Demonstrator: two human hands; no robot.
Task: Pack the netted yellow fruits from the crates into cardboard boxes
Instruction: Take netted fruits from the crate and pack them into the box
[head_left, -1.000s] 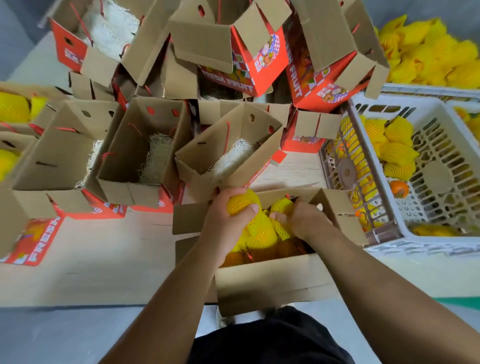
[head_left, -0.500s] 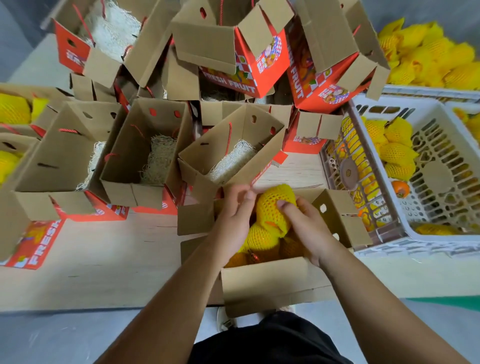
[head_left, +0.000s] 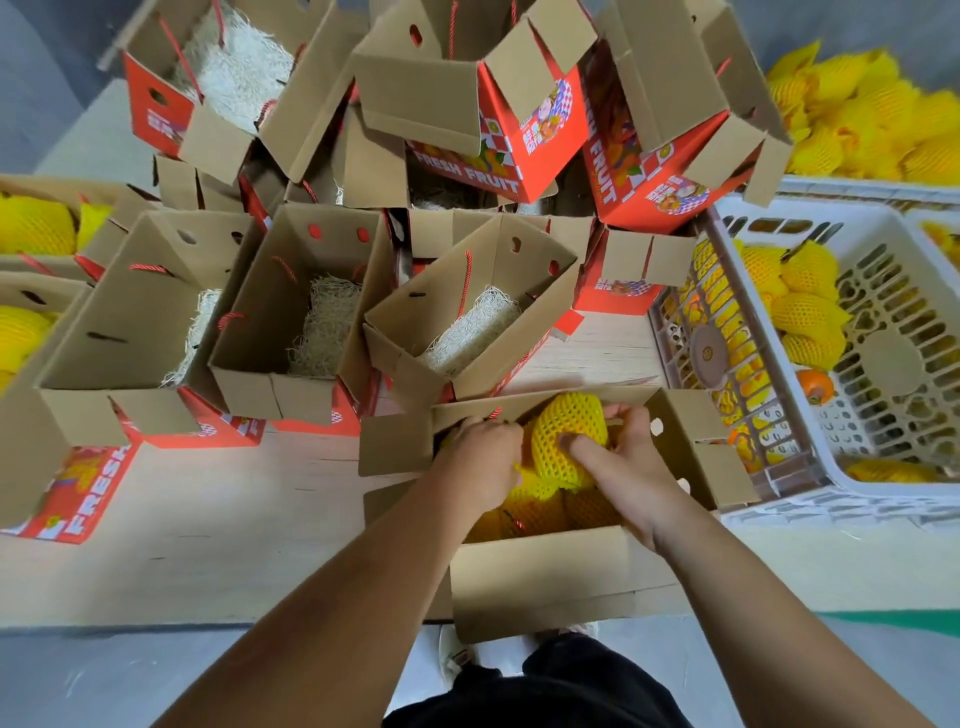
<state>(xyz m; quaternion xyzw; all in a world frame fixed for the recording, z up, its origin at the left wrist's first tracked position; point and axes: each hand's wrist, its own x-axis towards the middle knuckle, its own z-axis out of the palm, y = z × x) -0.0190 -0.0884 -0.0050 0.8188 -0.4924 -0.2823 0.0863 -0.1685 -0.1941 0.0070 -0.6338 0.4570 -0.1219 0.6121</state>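
Our right hand (head_left: 623, 462) grips a netted fruit (head_left: 569, 441) atop others in the near cardboard box (head_left: 540, 577); our left hand (head_left: 480, 457) pinches its net. The white crate (head_left: 852, 499) sits right.

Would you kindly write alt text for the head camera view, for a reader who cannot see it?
Seen from above, a person's right hand and left hand settle a yellow netted fruit into an open cardboard box already holding others. Empty boxes lined with pale shredded filler crowd behind it, and a white plastic crate of more netted fruit sits to the right.
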